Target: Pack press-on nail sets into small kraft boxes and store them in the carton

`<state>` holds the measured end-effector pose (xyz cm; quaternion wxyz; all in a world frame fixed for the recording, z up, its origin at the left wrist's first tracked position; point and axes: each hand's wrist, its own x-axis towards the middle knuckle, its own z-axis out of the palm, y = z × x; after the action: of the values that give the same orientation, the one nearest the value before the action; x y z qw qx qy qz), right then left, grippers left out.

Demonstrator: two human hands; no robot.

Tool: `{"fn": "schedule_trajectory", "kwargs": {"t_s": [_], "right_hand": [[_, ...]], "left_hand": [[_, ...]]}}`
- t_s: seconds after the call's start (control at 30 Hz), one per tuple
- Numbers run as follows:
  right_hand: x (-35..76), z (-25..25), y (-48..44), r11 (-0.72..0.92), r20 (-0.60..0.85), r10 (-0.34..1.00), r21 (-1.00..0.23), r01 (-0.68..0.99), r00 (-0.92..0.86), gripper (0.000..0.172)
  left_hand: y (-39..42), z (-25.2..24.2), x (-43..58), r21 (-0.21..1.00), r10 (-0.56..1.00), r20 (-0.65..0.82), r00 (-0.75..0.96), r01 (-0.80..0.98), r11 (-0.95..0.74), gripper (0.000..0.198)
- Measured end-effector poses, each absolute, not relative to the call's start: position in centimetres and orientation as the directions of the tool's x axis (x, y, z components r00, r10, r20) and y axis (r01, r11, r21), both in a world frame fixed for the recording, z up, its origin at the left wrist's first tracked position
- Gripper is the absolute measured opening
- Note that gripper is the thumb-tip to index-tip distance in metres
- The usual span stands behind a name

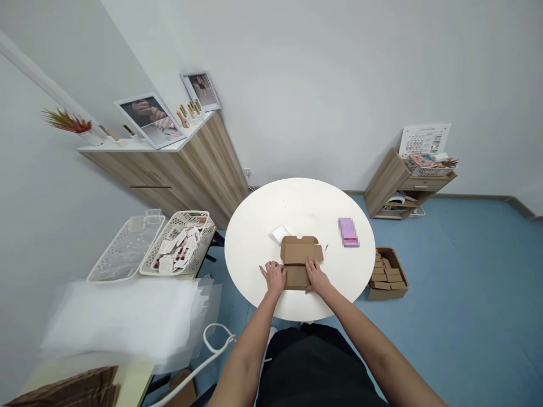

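Left hand (274,277) and right hand (317,275) touch a seemingly open carton (299,261).

This looks like a small workroom for packing nail products, with white walls and a blue floor (466,282). Framed nail photos (149,120) stand on a wood cabinet (203,169), and a nail chart (425,140) sits on a low shelf unit (384,189). A plastic basket (206,232) holds carded nail sets (176,246), and a carton (388,294) of small brown boxes (384,271) sits on the floor beside a round table (305,203)
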<state>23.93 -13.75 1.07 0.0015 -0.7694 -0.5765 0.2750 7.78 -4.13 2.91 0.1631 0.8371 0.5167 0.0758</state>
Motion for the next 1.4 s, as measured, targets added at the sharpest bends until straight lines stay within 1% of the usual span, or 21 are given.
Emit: {"fn": "schedule_trajectory", "kwargs": {"t_s": [0.13,0.2,0.27,0.33,0.4,0.47,0.5,0.53,0.57,0.63,0.67,0.73,0.8,1.0,1.1,1.23,1.33,1.4], "right_hand": [[23.8,1.0,-13.7,-0.329,-0.407,0.895,-0.325,0.887,0.183,0.133],[23.8,1.1,-13.8,-0.331,-0.408,0.894,-0.323,0.887,0.185,0.134],[23.8,1.2,-13.8,-0.335,-0.413,0.891,-0.316,0.888,0.189,0.133],[23.8,1.3,-13.8,-0.339,-0.417,0.888,-0.308,0.889,0.195,0.131],[23.8,1.3,-13.9,-0.341,-0.42,0.886,-0.304,0.89,0.196,0.132],[23.8,1.4,-13.9,-0.336,-0.428,0.884,-0.306,0.891,0.187,0.133],[23.8,1.3,-13.9,-0.333,-0.431,0.884,-0.307,0.891,0.182,0.133],[23.8,1.3,-14.0,-0.331,-0.433,0.883,-0.306,0.893,0.179,0.133],[23.9,1.3,-14.0,-0.329,-0.434,0.883,-0.303,0.894,0.178,0.133],[24.0,1.1,-14.0,-0.325,-0.432,0.885,-0.303,0.896,0.175,0.132],[24.0,1.0,-14.1,-0.322,-0.429,0.887,-0.31,0.894,0.171,0.132],[24.1,0.9,-14.1,-0.319,-0.425,0.891,-0.334,0.887,0.16,0.133],[24.2,0.7,-14.2,-0.317,-0.426,0.892,-0.349,0.882,0.152,0.134],[24.1,0.2,-14.3,-0.289,-0.424,0.897,-0.349,0.891,0.126,0.139],[24.0,-0.1,-14.2,-0.298,-0.422,0.897,-0.365,0.882,0.128,0.141],[24.0,-0.4,-14.3,-0.271,-0.402,0.907,-0.335,0.902,0.123,0.14],[23.9,-0.5,-14.3,-0.239,-0.382,0.918,-0.313,0.919,0.108,0.138],[23.9,-0.5,-14.3,-0.232,-0.377,0.92,-0.297,0.926,0.11,0.139]], "left_hand": [[-4.5,2.5,8.7,0.363,0.919,-0.109,0.38,0.876,-0.319,0.025],[-4.4,2.3,8.7,0.368,0.916,-0.108,0.387,0.871,-0.325,0.025],[-4.4,2.2,8.3,0.397,0.904,-0.08,0.42,0.845,-0.357,0.025],[-4.4,2.1,7.5,0.47,0.89,-0.03,0.455,0.792,-0.389,0.023],[-4.6,1.9,6.4,0.571,0.892,0.04,0.451,0.722,-0.39,0.024],[-4.7,1.8,5.4,0.661,0.925,0.058,0.375,0.68,-0.317,0.037],[-4.7,1.8,4.9,0.692,0.948,0.012,0.319,0.681,-0.238,0.044],[-4.6,1.8,4.4,0.708,0.962,-0.068,0.264,0.692,-0.14,0.048],[-4.4,1.9,4.1,0.707,0.962,-0.163,0.22,0.706,-0.042,0.047],[-3.7,2.3,3.5,0.68,0.929,-0.322,0.182,0.727,0.093,0.036],[-3.3,2.5,3.3,0.673,0.913,-0.364,0.186,0.73,0.12,0.031],[-2.5,3.2,3.2,0.682,0.896,-0.387,0.217,0.722,0.12,0.025],[-2.0,3.8,3.3,0.698,0.883,-0.395,0.253,0.707,0.11,0.025],[-2.5,5.3,5.8,0.717,0.846,-0.397,0.357,0.695,0.043,0.023],[-3.5,5.5,7.0,0.698,0.847,-0.387,0.365,0.716,0.01,0.025],[-5.2,5.1,7.3,0.676,0.859,-0.354,0.369,0.736,-0.037,0.026],[-6.1,4.6,6.9,0.671,0.875,-0.308,0.373,0.737,-0.078,0.038],[-6.2,4.2,6.9,0.638,0.888,-0.316,0.334,0.768,-0.062,0.038]]}}
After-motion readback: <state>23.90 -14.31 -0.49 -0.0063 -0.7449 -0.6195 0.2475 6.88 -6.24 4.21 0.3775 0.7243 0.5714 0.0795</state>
